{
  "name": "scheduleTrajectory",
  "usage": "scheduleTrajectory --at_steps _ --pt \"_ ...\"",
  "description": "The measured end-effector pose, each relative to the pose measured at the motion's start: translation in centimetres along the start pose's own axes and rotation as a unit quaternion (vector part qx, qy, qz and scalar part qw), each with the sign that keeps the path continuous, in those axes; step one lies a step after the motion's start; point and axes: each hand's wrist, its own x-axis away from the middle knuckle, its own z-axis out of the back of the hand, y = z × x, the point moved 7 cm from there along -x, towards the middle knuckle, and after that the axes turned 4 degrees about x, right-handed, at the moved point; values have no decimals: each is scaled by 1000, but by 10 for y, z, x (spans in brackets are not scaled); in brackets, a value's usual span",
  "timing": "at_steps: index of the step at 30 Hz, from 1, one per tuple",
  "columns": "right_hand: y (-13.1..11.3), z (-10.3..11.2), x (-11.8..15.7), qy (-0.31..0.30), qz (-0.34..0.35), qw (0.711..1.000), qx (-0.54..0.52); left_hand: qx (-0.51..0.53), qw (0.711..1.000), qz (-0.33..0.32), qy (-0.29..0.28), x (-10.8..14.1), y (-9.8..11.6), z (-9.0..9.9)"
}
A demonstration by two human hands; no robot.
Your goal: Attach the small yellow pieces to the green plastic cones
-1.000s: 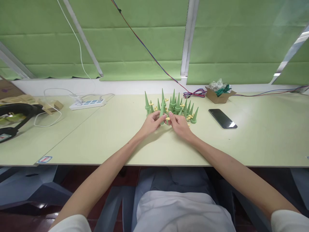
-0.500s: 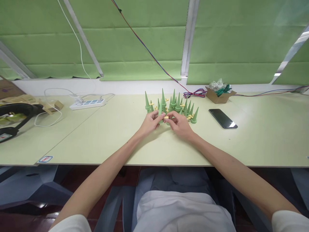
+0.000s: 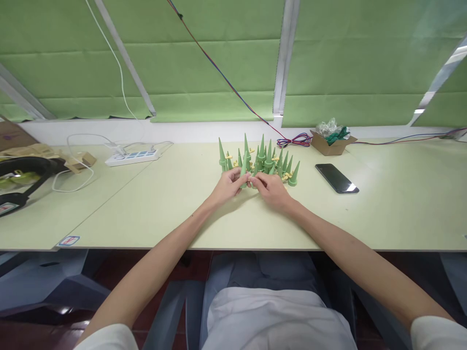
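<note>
Between its thumb and fingers my left hand (image 3: pixel 229 185) grips a green cone (image 3: pixel 243 166), which points up and tilts slightly. My right hand (image 3: pixel 272 188) is closed close beside it, thumb and fingertips pinched over a small yellow piece that is mostly covered. Its fingertips meet the left thumb at the cone's side. Just behind both hands stands a cluster of green cones (image 3: pixel 262 148) on round bases, some with small yellow pieces (image 3: pixel 228 156) attached. One cone (image 3: pixel 294 175) stands at the cluster's right end.
A black phone (image 3: pixel 337 178) lies to the right, with a small cardboard box (image 3: pixel 331 143) of plastic and green material behind it. Bundled red-blue cable (image 3: pixel 295 141) lies along the wall. Leftward are a white power strip (image 3: pixel 132 157) and a black headband-like object (image 3: pixel 32 167).
My right fingertips have closed in over the yellow piece, which showed plainly before and is now mostly covered. The left hand keeps its hold on the cone.
</note>
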Motion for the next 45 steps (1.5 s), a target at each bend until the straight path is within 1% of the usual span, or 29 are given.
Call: scheduleTrajectory --at_steps 5,9,12,17,23,28,34,38,42,45 --pt "2 -1 -1 -1 -16 1000 -6 19 1000 3 -14 -2 -1 -1" --pt "4 1 -1 13 -26 999 -34 39 999 9 17 -3 -2 3" --pt "5 1 -1 12 -17 998 -59 40 999 20 27 -3 -3 5" --pt "6 0 -1 8 7 997 -74 30 999 24 17 -2 -1 3" --pt "6 0 -1 4 11 998 -62 14 1000 21 10 0 0 2" --pt "3 1 -1 2 19 1000 -19 -13 1000 6 5 0 2 2" --pt "1 1 -1 1 32 999 14 -13 1000 -2 -2 -1 1 2" --pt "3 0 -1 -7 18 1000 4 -5 1000 5 0 -2 0 2" --pt "7 -1 -2 -4 -2 1000 -24 18 1000 9 22 -2 1 3" --pt "7 -1 -1 4 4 999 -37 27 999 10 30 -2 1 4"
